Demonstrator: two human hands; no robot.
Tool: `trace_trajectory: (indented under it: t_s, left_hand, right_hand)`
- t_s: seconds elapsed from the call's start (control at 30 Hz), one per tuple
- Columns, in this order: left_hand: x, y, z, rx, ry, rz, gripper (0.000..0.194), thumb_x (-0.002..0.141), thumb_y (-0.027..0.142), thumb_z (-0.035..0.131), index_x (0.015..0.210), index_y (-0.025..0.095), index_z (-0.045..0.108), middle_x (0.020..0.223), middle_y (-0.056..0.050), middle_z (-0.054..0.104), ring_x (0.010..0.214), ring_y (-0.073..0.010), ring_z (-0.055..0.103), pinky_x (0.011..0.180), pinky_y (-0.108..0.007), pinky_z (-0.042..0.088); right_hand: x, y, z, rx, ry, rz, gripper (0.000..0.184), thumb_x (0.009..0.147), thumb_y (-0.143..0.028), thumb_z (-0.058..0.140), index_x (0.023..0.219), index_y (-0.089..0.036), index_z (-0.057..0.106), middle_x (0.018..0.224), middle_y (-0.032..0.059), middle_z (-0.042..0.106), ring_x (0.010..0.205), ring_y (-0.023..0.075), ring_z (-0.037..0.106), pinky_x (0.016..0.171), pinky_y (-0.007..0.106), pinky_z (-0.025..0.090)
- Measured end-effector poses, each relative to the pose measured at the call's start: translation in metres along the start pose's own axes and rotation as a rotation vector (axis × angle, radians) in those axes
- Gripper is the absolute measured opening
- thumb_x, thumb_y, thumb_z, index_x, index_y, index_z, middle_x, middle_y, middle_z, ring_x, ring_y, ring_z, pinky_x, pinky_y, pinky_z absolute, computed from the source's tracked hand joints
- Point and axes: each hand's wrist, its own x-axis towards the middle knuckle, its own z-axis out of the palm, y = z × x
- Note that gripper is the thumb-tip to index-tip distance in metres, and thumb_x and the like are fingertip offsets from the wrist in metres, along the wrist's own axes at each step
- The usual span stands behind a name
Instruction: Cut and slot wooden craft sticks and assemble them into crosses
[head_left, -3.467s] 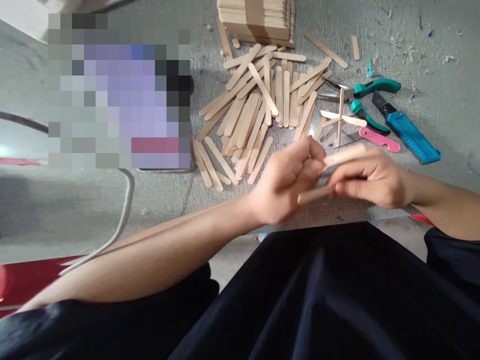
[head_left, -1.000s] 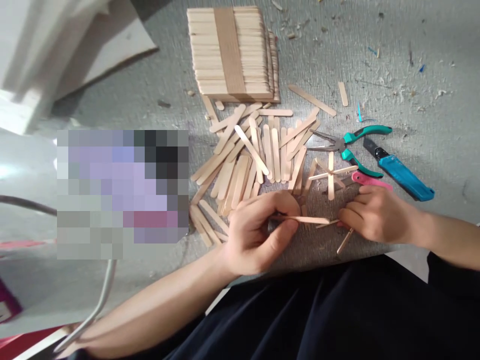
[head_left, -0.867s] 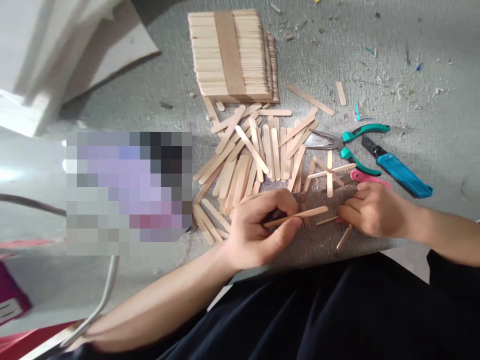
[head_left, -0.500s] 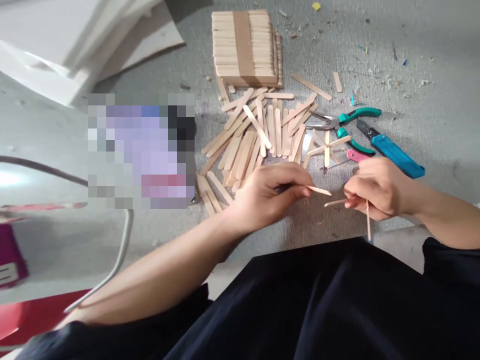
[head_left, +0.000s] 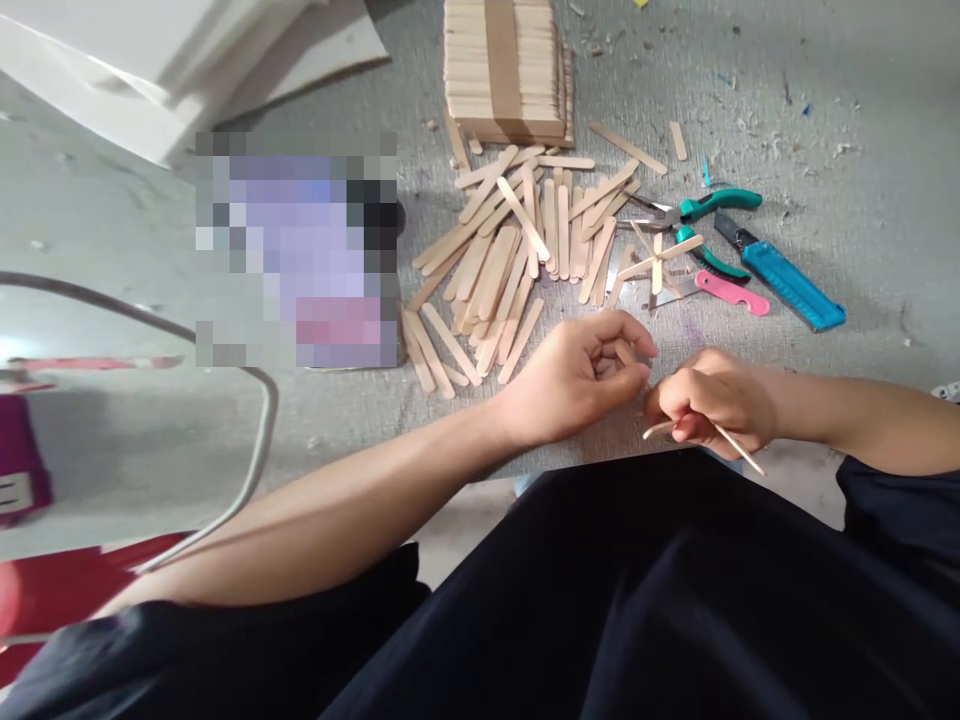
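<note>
My left hand (head_left: 574, 380) is curled above the table's near edge, thumb and forefinger slightly apart. What looks like the end of a wooden craft stick shows inside its bent fingers, mostly hidden. Close beside it, my right hand (head_left: 709, 405) is closed on thin craft sticks (head_left: 739, 450); one end juts toward my lap and a shorter end points left. How they join is covered by the fingers. Beyond my hands lies a loose pile of craft sticks (head_left: 491, 265). A star of crossed sticks (head_left: 658, 262) rests right of that pile.
A banded stack of craft sticks (head_left: 502, 75) stands at the back. Teal-handled pliers (head_left: 720, 203), a blue utility knife (head_left: 795, 285) and a pink-handled blade (head_left: 731, 292) lie at right. A grey cable (head_left: 266, 420) crosses the left side, near a blurred purple object (head_left: 300, 250).
My hands have come closer together. The stick that stuck out of my left hand is now mostly hidden. My right hand has turned its sticks and uncovered the pink handle. The view has shifted.
</note>
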Motion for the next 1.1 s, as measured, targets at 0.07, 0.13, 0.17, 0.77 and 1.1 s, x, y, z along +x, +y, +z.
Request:
trace_trajectory:
  t_s: [0.07,0.13,0.17,0.77,1.1]
  left_hand:
    - [0.0,0.0,0.001,0.035,0.015,0.024,0.008,0.091,0.016,0.076,0.097,0.017,0.071,0.064,0.003,0.068,0.053,-0.0094,0.059,0.047,-0.02,0.042]
    - [0.001,0.002,-0.002,0.031,0.003,0.065,0.01,0.092,0.018,0.077,0.1,0.018,0.072,0.065,0.002,0.07,0.056,-0.0114,0.063,0.05,-0.022,0.046]
    - [0.001,0.003,-0.005,0.014,-0.007,0.08,0.012,0.093,0.019,0.077,0.103,0.018,0.072,0.067,0.002,0.072,0.058,-0.0126,0.066,0.052,-0.024,0.049]
    - [-0.001,-0.017,-0.007,0.796,0.234,0.59,0.016,0.104,0.02,0.065,0.102,0.022,0.081,0.09,-0.004,0.079,0.076,-0.0159,0.071,0.07,-0.031,0.05]
    - [0.024,-0.034,-0.021,0.967,0.141,0.871,0.022,0.11,0.033,0.07,0.091,0.023,0.075,0.107,-0.008,0.081,0.095,-0.0215,0.072,0.08,-0.037,0.053]
  right_hand:
    - [0.0,0.001,-0.001,0.023,0.007,-0.004,0.016,0.121,-0.04,0.04,0.11,-0.028,0.042,0.082,-0.004,0.068,0.06,0.0104,0.055,0.062,0.027,0.041]
    - [0.0,0.002,-0.004,-0.054,-0.005,-0.023,0.016,0.121,-0.038,0.042,0.11,-0.027,0.046,0.086,-0.0019,0.072,0.063,0.011,0.056,0.067,0.029,0.043]
    - [0.0,0.003,-0.005,-0.096,-0.002,-0.028,0.017,0.121,-0.038,0.042,0.11,-0.026,0.048,0.088,-0.0011,0.074,0.064,0.0114,0.058,0.069,0.03,0.044]
    - [0.02,-0.013,0.005,0.944,0.368,0.456,0.049,0.11,-0.069,0.066,0.098,-0.028,0.041,0.118,0.0113,0.08,0.099,0.0222,0.083,0.089,0.041,0.072]
    - [0.016,-0.011,0.0,1.032,0.264,0.416,0.039,0.115,-0.059,0.061,0.101,-0.027,0.044,0.114,0.0106,0.082,0.1,0.0226,0.086,0.088,0.041,0.072]
